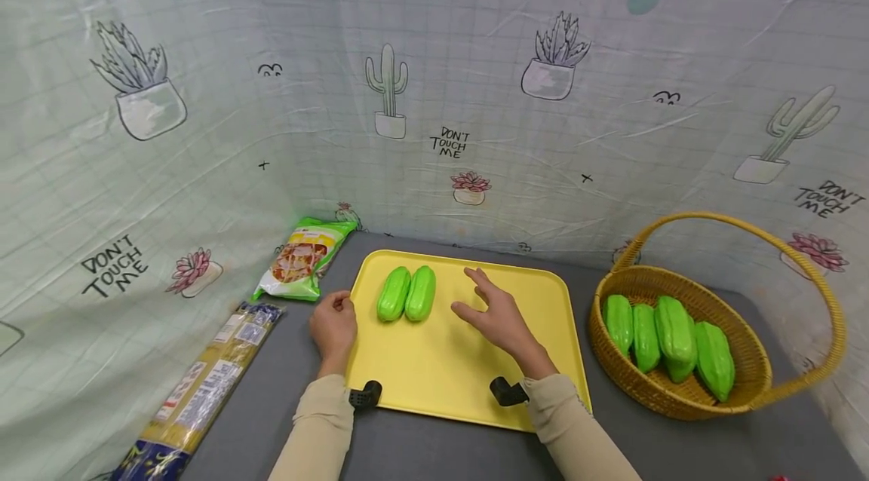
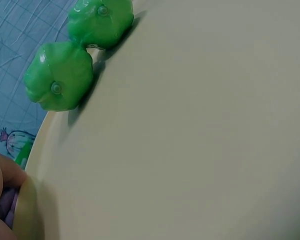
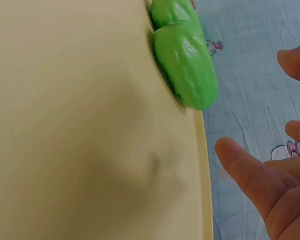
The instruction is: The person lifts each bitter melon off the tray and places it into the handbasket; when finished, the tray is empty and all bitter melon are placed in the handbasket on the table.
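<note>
Two glossy green ridged gourds, a left one point(image 1: 394, 294) and a right one point(image 1: 420, 292), lie side by side near the back left of a yellow tray point(image 1: 434, 375). At the tray's left rim my left hand point(image 1: 334, 324) has its fingers curled; in the left wrist view the fingers point(image 2: 9, 172) meet the rim and appear to grip it. My right hand point(image 1: 498, 315) hovers above the tray, right of the gourds, fingers spread and holding nothing. Its shadow falls on the tray in the right wrist view.
A wicker basket point(image 1: 679, 409) with a tall handle stands right of the tray, holding several similar green gourds point(image 1: 675, 330). On the left lie a green-and-white food packet point(image 1: 299, 258) and a long pack of noodles point(image 1: 204, 390). A printed curtain point(image 1: 326, 111) hangs behind the grey table.
</note>
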Available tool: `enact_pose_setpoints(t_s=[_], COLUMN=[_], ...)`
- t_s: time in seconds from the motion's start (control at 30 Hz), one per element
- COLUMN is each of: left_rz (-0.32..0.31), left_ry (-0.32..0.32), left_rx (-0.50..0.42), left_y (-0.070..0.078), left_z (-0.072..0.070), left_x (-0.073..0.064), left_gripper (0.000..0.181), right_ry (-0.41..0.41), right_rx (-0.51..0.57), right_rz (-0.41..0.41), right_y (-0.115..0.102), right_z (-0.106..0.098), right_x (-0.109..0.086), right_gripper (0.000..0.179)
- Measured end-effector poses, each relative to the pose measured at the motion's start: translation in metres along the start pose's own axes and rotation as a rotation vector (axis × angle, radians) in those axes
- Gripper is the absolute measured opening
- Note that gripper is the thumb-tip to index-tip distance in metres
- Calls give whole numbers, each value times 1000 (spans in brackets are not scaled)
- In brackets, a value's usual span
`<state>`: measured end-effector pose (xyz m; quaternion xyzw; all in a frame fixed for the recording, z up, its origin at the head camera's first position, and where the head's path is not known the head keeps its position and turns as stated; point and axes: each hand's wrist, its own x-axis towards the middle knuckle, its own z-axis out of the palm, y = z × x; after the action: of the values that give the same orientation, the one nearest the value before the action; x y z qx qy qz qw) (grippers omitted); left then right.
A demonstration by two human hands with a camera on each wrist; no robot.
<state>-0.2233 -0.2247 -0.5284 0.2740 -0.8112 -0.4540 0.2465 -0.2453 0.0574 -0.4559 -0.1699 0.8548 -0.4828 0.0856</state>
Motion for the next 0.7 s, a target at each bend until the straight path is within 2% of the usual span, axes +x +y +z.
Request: enact_pose_setpoints(t_s=[0.3,0.57,0.7], left_rz=[-1,-3,-1], left_ry=[10,8,14], left_rx=[-3,-9,-14], left_y=[1,3,3], left_z=[0,0,0], left_x=[0,-1,0], left_gripper=[22,21,21], right_ry=[-20,-5,-33], right_rx=[-47,-68,-86], right_rz=[-12,36,45], right_y=[5,5,3], right_z=[15,29,34], right_x=[9,16,21], right_gripper=[78,82,86])
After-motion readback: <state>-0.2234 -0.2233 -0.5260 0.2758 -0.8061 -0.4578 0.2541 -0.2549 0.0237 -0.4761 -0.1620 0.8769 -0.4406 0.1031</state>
